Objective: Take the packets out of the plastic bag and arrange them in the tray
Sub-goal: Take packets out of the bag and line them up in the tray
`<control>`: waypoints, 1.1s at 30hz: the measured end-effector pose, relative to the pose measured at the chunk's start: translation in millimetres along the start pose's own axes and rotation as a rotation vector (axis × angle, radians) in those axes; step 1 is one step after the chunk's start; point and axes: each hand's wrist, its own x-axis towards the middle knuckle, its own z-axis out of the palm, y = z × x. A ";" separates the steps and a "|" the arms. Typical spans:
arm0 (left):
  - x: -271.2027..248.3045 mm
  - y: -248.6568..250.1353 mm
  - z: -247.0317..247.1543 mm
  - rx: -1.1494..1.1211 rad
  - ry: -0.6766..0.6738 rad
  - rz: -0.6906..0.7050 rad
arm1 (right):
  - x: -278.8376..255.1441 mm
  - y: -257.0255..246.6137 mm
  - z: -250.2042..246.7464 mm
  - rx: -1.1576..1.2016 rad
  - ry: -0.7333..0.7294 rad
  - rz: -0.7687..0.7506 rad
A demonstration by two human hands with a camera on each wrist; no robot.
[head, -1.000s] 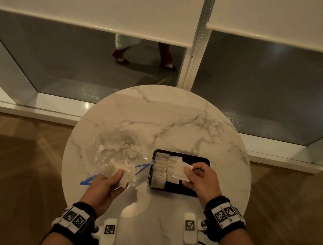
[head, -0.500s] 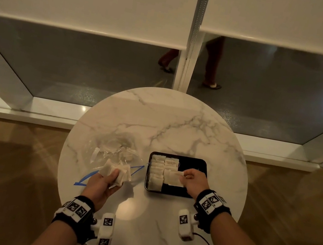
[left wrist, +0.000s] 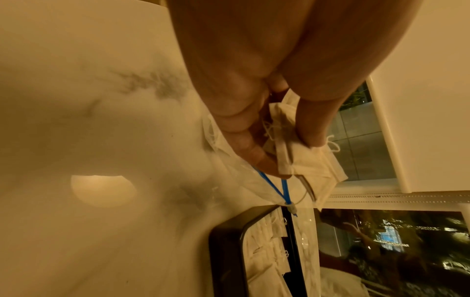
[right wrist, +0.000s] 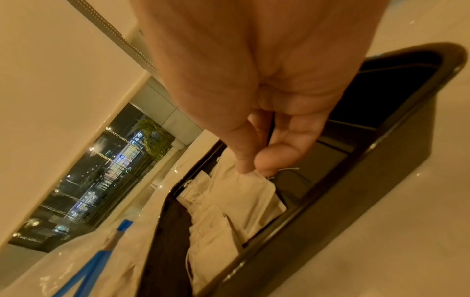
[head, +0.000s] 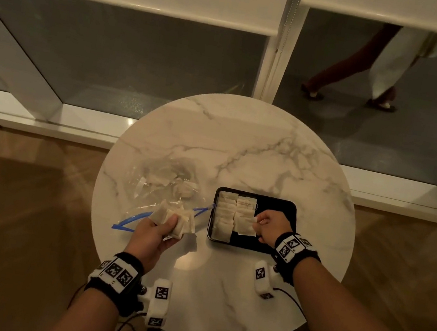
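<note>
A black tray sits right of centre on the round marble table, with two columns of white packets along its left side. My right hand pinches one white packet by its edge, low over the second column; the pinch shows in the right wrist view. My left hand grips a small bunch of packets just left of the tray, seen close in the left wrist view. The clear plastic bag with a blue zip strip lies crumpled behind that hand.
The marble table has bare surface at the back and front. The tray's right half holds no packets. Beyond the table is a glass wall, behind which a person's legs pass. Wooden floor surrounds the table.
My right hand has lowered its packet from above the tray down onto the second column. My left hand keeps its bunch in place. The person outside has walked to the right.
</note>
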 end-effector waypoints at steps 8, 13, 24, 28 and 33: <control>1.5 -7.2 4.1 -0.008 -0.008 -0.013 | 3.4 3.0 9.9 -0.089 0.011 0.004; 3.2 -6.2 4.7 -0.011 -0.006 -0.015 | 2.3 3.9 15.7 -0.074 0.014 0.029; 2.4 -10.5 7.3 -0.021 -0.013 -0.014 | 4.8 4.0 20.9 0.004 0.038 0.075; -0.3 -12.3 9.7 -0.017 -0.013 -0.018 | 0.8 3.6 18.8 0.025 0.044 0.065; -5.3 -13.6 15.8 -0.023 -0.022 -0.029 | 0.2 7.3 18.9 0.052 0.129 0.069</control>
